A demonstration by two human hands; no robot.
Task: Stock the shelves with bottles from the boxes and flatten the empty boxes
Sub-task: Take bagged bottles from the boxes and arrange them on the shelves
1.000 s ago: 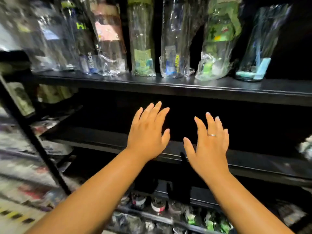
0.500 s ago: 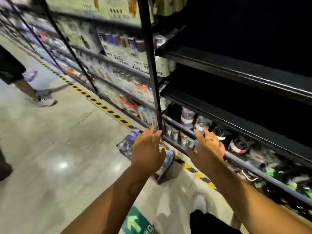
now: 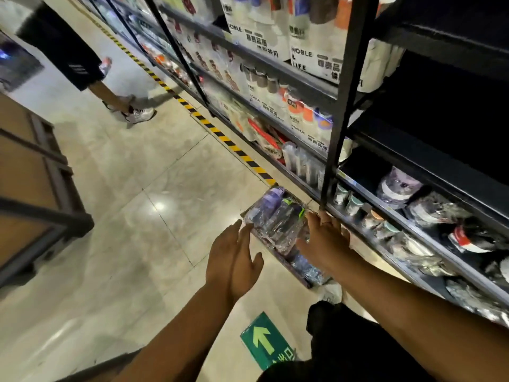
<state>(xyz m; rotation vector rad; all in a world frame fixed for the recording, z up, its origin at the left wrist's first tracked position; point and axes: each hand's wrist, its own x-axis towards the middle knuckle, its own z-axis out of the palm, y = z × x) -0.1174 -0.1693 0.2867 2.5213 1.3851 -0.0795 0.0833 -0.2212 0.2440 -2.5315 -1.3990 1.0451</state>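
Left hand (image 3: 234, 260) hovering left of box (image 3: 286, 267), right hand (image 3: 325, 238) over it, fingers straight, holding nothing. Wrapped bottles (image 3: 278, 216) looking light, stiff, slippery; gripping mid-body probably safest.

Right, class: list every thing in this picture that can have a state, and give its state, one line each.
box: on the floor, open, holds bottles, not flattened.
purple bottle: lying on its side in the box, plastic-wrapped.
left hand: open, holding nothing, beside the box.
right hand: open, fingers straight over the boxed bottles; contact unclear.
shelved bottle: plastic-wrapped, already stocked.
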